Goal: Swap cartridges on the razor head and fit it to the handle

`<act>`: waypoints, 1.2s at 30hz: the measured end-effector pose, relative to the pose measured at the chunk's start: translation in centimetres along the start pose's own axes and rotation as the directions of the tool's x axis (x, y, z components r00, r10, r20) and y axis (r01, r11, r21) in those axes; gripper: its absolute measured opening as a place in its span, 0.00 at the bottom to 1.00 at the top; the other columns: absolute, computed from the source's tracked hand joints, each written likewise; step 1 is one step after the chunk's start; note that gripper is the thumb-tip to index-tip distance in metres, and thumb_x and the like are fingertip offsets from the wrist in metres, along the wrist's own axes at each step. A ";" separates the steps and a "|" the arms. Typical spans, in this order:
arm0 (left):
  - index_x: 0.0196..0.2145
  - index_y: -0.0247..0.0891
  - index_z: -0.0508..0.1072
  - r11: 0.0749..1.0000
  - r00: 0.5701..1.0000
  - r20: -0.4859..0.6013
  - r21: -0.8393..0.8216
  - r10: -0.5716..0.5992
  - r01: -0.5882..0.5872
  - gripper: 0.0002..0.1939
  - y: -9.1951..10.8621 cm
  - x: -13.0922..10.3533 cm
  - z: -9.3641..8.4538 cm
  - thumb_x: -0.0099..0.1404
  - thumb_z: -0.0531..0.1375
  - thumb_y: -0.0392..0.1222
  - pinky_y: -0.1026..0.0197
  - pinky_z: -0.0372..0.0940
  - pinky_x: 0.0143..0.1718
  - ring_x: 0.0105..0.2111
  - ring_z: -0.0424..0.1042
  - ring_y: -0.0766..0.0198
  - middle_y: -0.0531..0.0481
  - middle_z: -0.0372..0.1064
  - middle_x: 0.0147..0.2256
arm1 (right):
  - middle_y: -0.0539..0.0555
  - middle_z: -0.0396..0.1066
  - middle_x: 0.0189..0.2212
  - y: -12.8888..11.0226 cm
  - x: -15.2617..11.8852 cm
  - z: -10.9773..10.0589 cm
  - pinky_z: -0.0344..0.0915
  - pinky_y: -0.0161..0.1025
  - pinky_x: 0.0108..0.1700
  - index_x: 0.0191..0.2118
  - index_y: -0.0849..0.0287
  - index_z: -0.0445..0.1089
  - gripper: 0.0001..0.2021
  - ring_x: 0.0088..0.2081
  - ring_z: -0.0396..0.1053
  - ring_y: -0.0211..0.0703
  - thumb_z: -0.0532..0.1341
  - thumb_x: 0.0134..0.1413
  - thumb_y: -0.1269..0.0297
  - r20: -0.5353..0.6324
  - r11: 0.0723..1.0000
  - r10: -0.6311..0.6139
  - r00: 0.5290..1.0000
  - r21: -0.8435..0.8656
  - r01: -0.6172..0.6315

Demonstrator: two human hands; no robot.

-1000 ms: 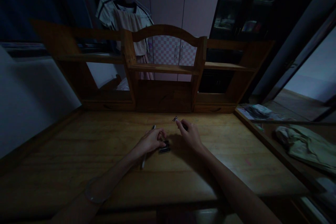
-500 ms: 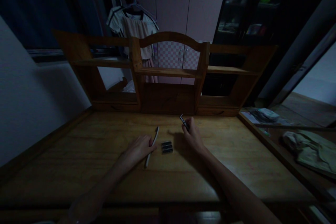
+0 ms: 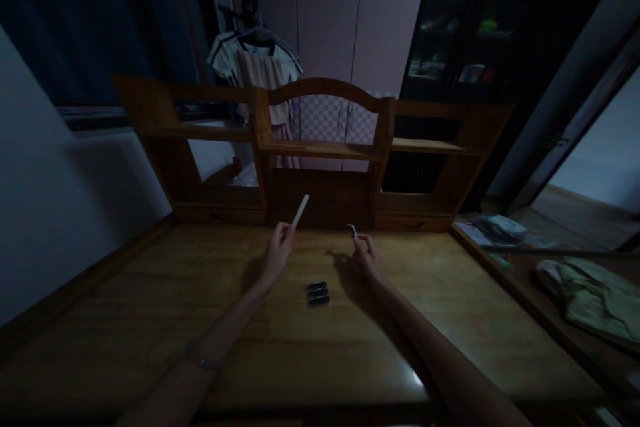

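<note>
My left hand (image 3: 279, 250) is raised over the desk with its fingers closed on a white toothbrush (image 3: 301, 211). The plain handle end points up and away; the bristle end is hidden by the hand. To the right, my right hand (image 3: 369, 259) pinches a small slim tool with a bent, shiny metal tip (image 3: 353, 229). Most of its body is hidden in the fingers. Between my forearms, on the desktop, lies a small pack of three dark bars (image 3: 318, 294), side by side. They look like batteries, but it is too dark to be sure.
The wooden desktop (image 3: 165, 307) ends at a wooden shelf unit (image 3: 320, 150) at the back. A raised edge runs along its right side. Beyond it lie a pale cloth bag (image 3: 595, 293) and a plastic-wrapped bundle (image 3: 500, 230). Clothes (image 3: 257, 63) hang behind the shelf.
My left hand has lifted the toothbrush off the desktop, moving it away from me, and its plain end now points up. My right hand has shifted slightly, still holding the bent-tip tool.
</note>
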State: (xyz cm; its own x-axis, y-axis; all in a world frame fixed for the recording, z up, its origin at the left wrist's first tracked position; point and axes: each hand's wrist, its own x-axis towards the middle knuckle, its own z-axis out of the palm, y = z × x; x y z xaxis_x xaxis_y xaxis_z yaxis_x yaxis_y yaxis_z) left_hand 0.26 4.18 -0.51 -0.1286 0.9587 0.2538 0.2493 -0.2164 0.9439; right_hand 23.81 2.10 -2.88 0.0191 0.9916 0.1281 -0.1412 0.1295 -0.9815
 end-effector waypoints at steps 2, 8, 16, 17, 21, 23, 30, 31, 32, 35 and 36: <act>0.36 0.40 0.61 0.998 1.000 0.022 -0.057 0.018 -0.017 0.18 -0.5 -0.5 0.7 0.63 0.50 0.58 0.71 0.45 0.16 0.16 0.49 0.74 0.60 0.50 0.22 | 0.39 0.47 0.17 0.3 0.5 -0.1 0.39 0.28 0.13 0.39 0.53 0.59 0.18 0.14 0.42 0.30 0.60 0.52 0.46 0.052 0.981 0.114 0.992 0.149 -0.120; 0.29 0.36 0.63 0.986 0.984 0.109 0.071 0.142 -0.150 0.20 0.0 -2.5 1.0 0.64 0.50 0.57 0.68 0.49 0.22 0.21 0.53 0.70 0.57 0.52 0.21 | 0.39 0.43 0.15 -0.7 0.3 0.4 0.36 0.27 0.13 0.28 0.54 0.53 0.20 0.14 0.35 0.29 0.63 0.50 0.48 0.299 0.853 0.244 0.922 0.386 -0.351; 0.20 0.35 0.58 0.964 0.949 0.285 0.180 0.138 -0.194 0.26 0.3 -3.2 1.1 0.64 0.48 0.60 0.65 0.43 0.23 0.22 0.49 0.70 0.56 0.46 0.20 | 0.40 0.49 0.16 -0.7 -0.8 1.0 0.39 0.27 0.13 0.35 0.53 0.59 0.16 0.14 0.37 0.30 0.57 0.56 0.45 0.328 0.913 0.187 0.926 0.291 -0.287; 0.19 0.36 0.56 0.969 0.948 0.298 0.180 0.109 -0.168 0.27 0.3 -3.2 1.1 0.64 0.48 0.61 0.65 0.43 0.22 0.21 0.49 0.70 0.56 0.45 0.19 | 0.40 0.48 0.16 -0.7 -0.9 1.1 0.39 0.27 0.13 0.36 0.53 0.60 0.15 0.14 0.38 0.30 0.57 0.56 0.46 0.316 0.927 0.178 0.932 0.264 -0.267; 0.18 0.37 0.54 0.984 0.946 0.323 0.167 0.008 -0.065 0.28 0.2 -3.5 1.3 0.63 0.48 0.64 0.65 0.41 0.21 0.19 0.48 0.70 0.56 0.45 0.17 | 0.41 0.47 0.17 -0.9 -1.3 1.6 0.39 0.27 0.13 0.35 0.55 0.61 0.15 0.15 0.41 0.30 0.58 0.56 0.48 0.220 0.984 0.088 0.971 0.130 -0.119; 0.18 0.37 0.53 0.985 0.951 0.310 0.159 0.010 -0.062 0.28 0.1 -3.6 1.5 0.62 0.48 0.64 0.66 0.41 0.21 0.19 0.47 0.70 0.56 0.45 0.17 | 0.41 0.48 0.17 -1.0 -1.5 1.9 0.41 0.27 0.14 0.35 0.57 0.63 0.15 0.16 0.43 0.31 0.57 0.56 0.48 0.183 0.999 0.015 0.983 0.048 -0.024; 0.16 0.37 0.53 0.967 0.965 0.258 0.231 0.043 -0.105 0.30 0.2 -3.7 1.7 0.62 0.46 0.65 0.65 0.43 0.22 0.19 0.49 0.70 0.56 0.45 0.17 | 0.42 0.48 0.16 -1.0 -1.9 2.0 0.42 0.29 0.17 0.35 0.58 0.64 0.17 0.17 0.46 0.32 0.54 0.59 0.48 0.121 0.988 -0.065 0.991 -0.133 0.081; 0.16 0.37 0.54 0.962 0.965 0.262 0.253 0.031 -0.100 0.30 0.3 -3.8 1.6 0.62 0.46 0.65 0.65 0.44 0.22 0.19 0.50 0.70 0.56 0.46 0.16 | 0.42 0.48 0.16 -1.0 -1.9 2.0 0.42 0.29 0.17 0.35 0.58 0.64 0.16 0.18 0.46 0.32 0.55 0.59 0.48 0.108 0.984 -0.077 0.991 -0.153 0.093; 0.16 0.37 0.55 0.957 0.963 0.268 0.275 0.018 -0.095 0.30 0.4 -3.8 1.5 0.63 0.45 0.65 0.65 0.44 0.22 0.19 0.51 0.69 0.56 0.48 0.16 | 0.43 0.49 0.16 -1.0 -1.9 2.0 0.43 0.29 0.18 0.34 0.58 0.64 0.16 0.18 0.46 0.32 0.55 0.59 0.48 0.100 0.980 -0.090 0.991 -0.166 0.106; 0.16 0.36 0.59 0.943 0.961 0.276 0.322 -0.006 -0.086 0.31 0.6 -4.0 1.3 0.63 0.45 0.65 0.65 0.45 0.23 0.19 0.53 0.68 0.55 0.51 0.15 | 0.43 0.49 0.17 -1.2 -2.0 2.1 0.43 0.30 0.18 0.34 0.58 0.64 0.16 0.18 0.47 0.32 0.55 0.60 0.49 0.097 0.973 -0.127 0.987 -0.180 0.143; 0.16 0.36 0.59 0.942 0.962 0.272 0.324 -0.007 -0.084 0.31 0.7 -4.0 1.2 0.63 0.45 0.65 0.65 0.45 0.23 0.20 0.53 0.68 0.55 0.51 0.15 | 0.43 0.49 0.17 -1.3 -2.1 2.2 0.43 0.30 0.18 0.34 0.58 0.64 0.16 0.18 0.47 0.32 0.54 0.60 0.49 0.097 0.973 -0.133 0.986 -0.176 0.148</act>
State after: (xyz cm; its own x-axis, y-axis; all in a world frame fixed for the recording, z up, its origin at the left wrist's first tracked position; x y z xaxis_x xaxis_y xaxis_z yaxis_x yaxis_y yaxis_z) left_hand 2.09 0.45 -1.13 0.1353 0.9743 0.1799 0.5571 -0.2249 0.7994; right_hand 21.78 -0.12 -1.58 -0.0588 0.9609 0.2706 0.0398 0.2731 -0.9612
